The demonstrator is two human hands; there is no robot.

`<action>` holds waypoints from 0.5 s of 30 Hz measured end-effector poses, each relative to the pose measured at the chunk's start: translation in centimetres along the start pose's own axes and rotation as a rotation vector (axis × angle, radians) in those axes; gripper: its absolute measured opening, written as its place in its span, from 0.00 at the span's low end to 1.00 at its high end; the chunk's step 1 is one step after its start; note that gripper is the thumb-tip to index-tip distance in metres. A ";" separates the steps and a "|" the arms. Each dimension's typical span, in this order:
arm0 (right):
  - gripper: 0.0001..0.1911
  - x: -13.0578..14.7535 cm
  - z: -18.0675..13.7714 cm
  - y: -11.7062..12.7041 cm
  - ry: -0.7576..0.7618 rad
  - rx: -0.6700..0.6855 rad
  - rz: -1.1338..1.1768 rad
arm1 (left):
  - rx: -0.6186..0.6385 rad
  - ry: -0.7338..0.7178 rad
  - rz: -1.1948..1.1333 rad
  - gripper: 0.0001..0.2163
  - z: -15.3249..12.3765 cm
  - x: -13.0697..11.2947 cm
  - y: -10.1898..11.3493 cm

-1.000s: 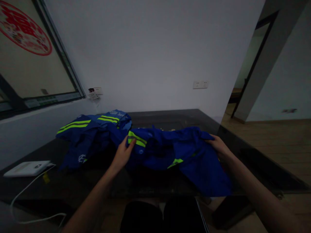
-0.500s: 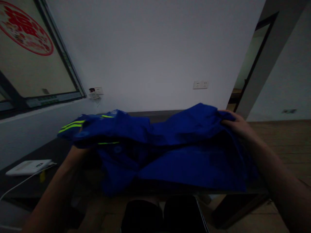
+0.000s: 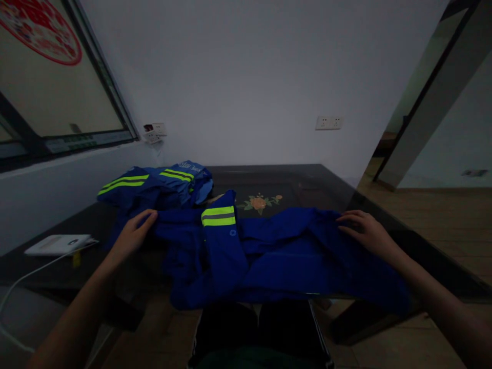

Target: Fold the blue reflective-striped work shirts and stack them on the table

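Observation:
A dark blue work jacket (image 3: 284, 271) lies spread across the near part of the dark table, its lower edge hanging over the front. One piece with yellow-green and grey reflective bands, apparently a sleeve, is folded over its left half. At the jacket's upper left corner, my left hand (image 3: 134, 233) pinches the cloth between thumb and fingers. My right hand (image 3: 365, 233) is at the upper right corner, fingers stretched out and apart, the tips at or just touching the fabric. Behind my left hand is a crumpled heap of blue clothing (image 3: 154, 187) with similar bands and white lettering.
The dark table (image 3: 307, 184) has a painted flower on its top and stands against a white wall with a socket (image 3: 328, 123). A white device (image 3: 57, 245) with a cable (image 3: 34, 274) lies at the left. My knees are under the front edge.
The jacket has come down from a raised, bunched position and now lies flatter on the table. The striped part shows on top, and my right hand's fingers have opened from their grip.

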State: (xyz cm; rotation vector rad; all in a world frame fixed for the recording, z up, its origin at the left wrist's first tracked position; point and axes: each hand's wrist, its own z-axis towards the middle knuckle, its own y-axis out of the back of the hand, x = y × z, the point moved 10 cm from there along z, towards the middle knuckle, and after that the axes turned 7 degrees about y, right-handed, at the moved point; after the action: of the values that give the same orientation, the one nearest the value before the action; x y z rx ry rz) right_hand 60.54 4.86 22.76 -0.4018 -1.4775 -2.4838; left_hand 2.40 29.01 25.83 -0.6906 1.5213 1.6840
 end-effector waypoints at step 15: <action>0.20 13.4 -1.1 -7.0 -0.149 0.525 0.926 | -0.125 0.201 -0.216 0.26 -4.8 -0.1 8.4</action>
State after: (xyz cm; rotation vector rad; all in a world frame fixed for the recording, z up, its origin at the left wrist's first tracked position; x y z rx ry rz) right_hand 45.52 6.48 21.14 -0.9117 -1.4508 -1.3289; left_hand -4.82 24.17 30.04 -1.0786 1.4256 1.5920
